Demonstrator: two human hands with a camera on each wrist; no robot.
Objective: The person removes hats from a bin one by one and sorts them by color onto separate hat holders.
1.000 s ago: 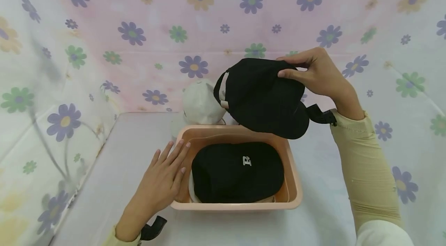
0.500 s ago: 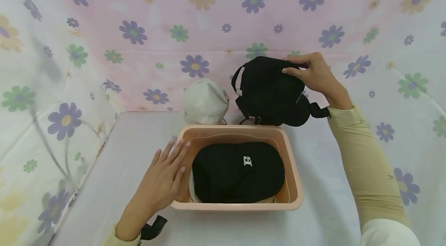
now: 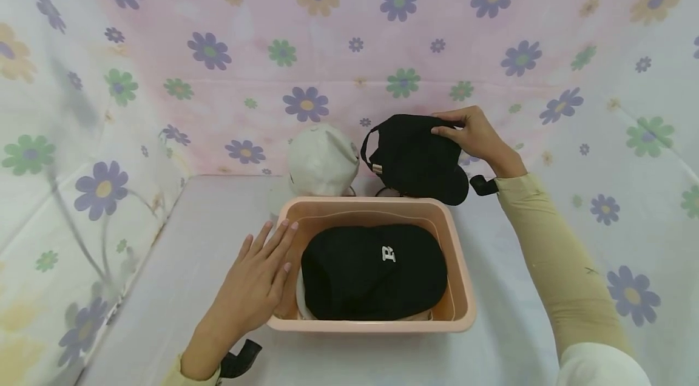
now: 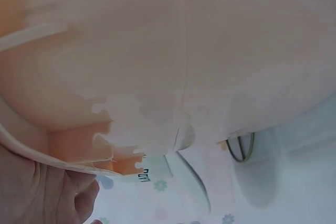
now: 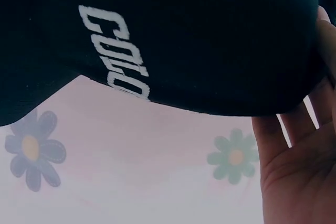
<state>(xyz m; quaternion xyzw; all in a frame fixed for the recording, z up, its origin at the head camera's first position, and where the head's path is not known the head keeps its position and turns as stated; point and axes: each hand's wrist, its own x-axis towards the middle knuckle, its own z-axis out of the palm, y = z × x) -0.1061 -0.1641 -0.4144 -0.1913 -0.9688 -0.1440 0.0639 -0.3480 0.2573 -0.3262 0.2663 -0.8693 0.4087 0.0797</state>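
Behind the basin, my right hand [image 3: 475,134] pinches the crown of a black baseball cap [image 3: 417,155] between thumb and fingers. Its visor points right and its back strap opening faces left. In the right wrist view, white lettering shows on this black cap [image 5: 210,40], with the fingers behind its edge. My left hand [image 3: 251,283] lies with straight fingers on the left rim of a peach plastic basin [image 3: 461,277]. Inside the basin rests another black cap [image 3: 371,274] with a white letter, over lighter items mostly hidden beneath it. The left wrist view shows the basin's outer wall [image 4: 184,66] from below.
A white cap [image 3: 321,160] stands behind the basin, left of the held cap. Thin dark loops [image 3: 384,190] show low between the two. A flowered cloth [image 3: 349,10] hangs at the back and sides, and a pale cloth [image 3: 207,222] covers the surface.
My right hand has carried the black cap from over the basin's back edge, backward and down beside the white cap. The left hand has stayed on the basin rim.
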